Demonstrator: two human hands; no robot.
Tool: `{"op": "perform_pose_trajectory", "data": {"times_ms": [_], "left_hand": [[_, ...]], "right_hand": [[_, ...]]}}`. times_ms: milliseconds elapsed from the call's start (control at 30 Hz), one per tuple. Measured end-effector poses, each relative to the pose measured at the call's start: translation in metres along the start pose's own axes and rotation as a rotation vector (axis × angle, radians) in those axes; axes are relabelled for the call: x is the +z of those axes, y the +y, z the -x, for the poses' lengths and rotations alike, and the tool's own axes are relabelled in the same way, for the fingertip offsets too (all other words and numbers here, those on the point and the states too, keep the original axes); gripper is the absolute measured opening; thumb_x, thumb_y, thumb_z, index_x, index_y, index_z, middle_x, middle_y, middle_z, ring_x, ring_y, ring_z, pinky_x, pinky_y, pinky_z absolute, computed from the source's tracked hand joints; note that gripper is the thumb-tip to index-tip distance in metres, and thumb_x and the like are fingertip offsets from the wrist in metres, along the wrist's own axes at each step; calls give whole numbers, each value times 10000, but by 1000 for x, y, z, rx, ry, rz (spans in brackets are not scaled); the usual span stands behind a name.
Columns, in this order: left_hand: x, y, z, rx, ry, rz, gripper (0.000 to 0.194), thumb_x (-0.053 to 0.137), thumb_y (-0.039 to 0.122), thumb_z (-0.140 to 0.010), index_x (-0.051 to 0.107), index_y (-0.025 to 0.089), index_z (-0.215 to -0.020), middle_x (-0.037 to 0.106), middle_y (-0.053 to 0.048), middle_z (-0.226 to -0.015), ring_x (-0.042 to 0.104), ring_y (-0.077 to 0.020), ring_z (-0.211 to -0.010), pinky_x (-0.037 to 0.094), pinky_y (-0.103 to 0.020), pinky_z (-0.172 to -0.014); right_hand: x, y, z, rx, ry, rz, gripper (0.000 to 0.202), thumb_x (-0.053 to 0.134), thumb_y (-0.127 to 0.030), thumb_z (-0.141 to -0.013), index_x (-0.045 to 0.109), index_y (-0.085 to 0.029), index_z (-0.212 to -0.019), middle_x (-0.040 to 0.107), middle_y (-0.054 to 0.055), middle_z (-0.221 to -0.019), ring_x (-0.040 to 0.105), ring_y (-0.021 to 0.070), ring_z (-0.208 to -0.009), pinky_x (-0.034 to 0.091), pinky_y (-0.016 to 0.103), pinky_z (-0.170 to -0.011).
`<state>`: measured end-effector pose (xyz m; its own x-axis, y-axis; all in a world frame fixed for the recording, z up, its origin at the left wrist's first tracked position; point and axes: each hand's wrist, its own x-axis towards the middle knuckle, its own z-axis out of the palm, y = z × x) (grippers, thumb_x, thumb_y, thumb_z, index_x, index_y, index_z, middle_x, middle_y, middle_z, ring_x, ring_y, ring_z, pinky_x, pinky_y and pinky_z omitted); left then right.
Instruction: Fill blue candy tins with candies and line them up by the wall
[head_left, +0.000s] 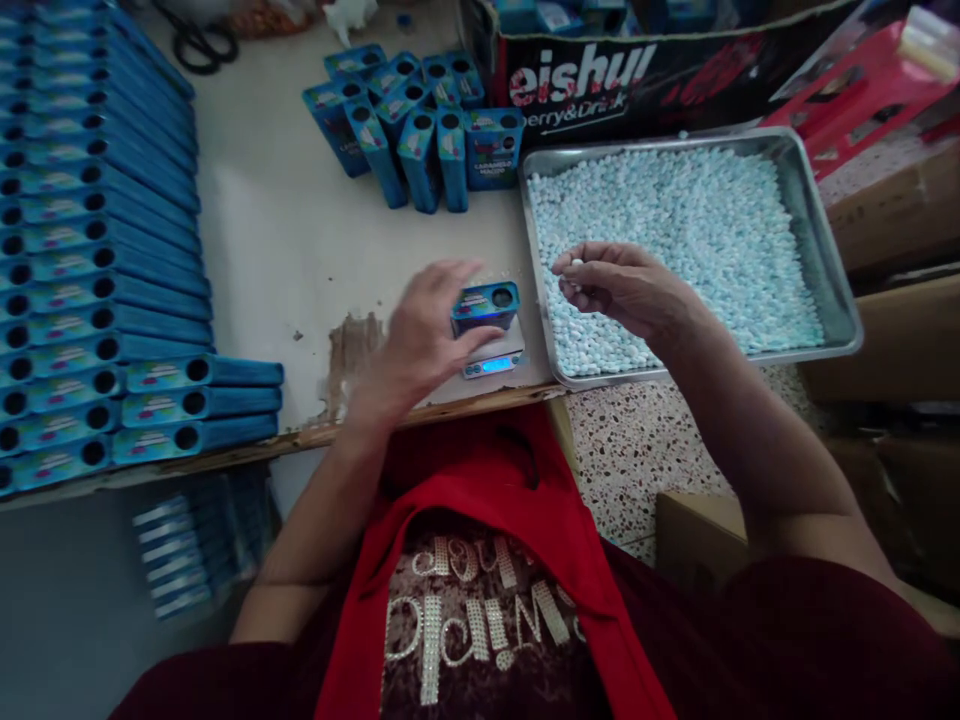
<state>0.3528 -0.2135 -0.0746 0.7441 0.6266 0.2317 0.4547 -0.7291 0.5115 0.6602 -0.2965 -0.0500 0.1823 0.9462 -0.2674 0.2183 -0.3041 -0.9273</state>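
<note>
A blue candy box [486,302] with a dark round hole in its top stands on a small digital scale [491,362] with a lit blue display. My left hand [431,325] is beside the box, slightly blurred, its thumb and fingers spread apart around the left side; whether it touches the box I cannot tell. Above the left part of a metal tray [841,300], my right hand [611,285] is closed in a pinch on a small white candy [577,263]. Pale blue and white candies [690,240] fill most of the tray.
Several blue boxes [420,130] stand in a group behind the scale. Long rows of similar boxes [97,260] cover the table's left side. A black carton [570,85] sits at the back, with scissors [202,42] at back left and a red crate [855,95] at right.
</note>
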Motion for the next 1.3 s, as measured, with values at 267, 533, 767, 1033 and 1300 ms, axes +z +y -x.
{"op": "perform_pose_trajectory", "data": {"times_ms": [267,533,767,1033,1300], "left_hand": [[-96,-51,6,-276,68,-134,421,746,259,-1106,767,255,-1526,857,-99,-1488,807,-313,-1336,656,-472,-1213],[-200,-167,89,-452,-167,-406,474,640,464,-1049,778,233,-1439,898,-108,-1277,812,-340,-1117,669,-447,-1045],[-185,-189,120,-357,-257,-309,586,534,497,-1098,792,229,-1552,860,-170,-1516,798,-371,-1402,601,-536,-1288],[-127,-142,142,-419,28,-363,569,650,479,-1172,680,313,-1715,669,-199,-1786,528,-472,-1769,314,-772,-1509],[-121,-152,141,-444,109,-288,502,553,637,-1193,768,363,-1554,762,-145,-1553,642,-494,-1616,326,-828,-1488]], "right_hand": [[-33,19,-29,-127,247,832,208,789,-397,-1066,927,-249,-1113,878,192,-1205,813,447,-1227,624,641,-1104],[36,-50,-129,-436,183,1008,518,671,-88,-1117,840,-198,-1595,804,196,-1562,714,394,-1406,532,514,-1175],[54,-83,-223,-506,207,1180,195,840,-73,-1080,957,-14,-1224,824,276,-1493,663,373,-1428,401,514,-1065],[37,-81,-198,-584,129,1132,452,992,-457,-1080,866,-153,-771,874,152,-980,731,336,-1251,403,553,-1155],[63,-55,-38,-290,44,1133,167,1035,-387,-959,930,-276,-892,833,85,-930,757,361,-1040,511,507,-959]]}}
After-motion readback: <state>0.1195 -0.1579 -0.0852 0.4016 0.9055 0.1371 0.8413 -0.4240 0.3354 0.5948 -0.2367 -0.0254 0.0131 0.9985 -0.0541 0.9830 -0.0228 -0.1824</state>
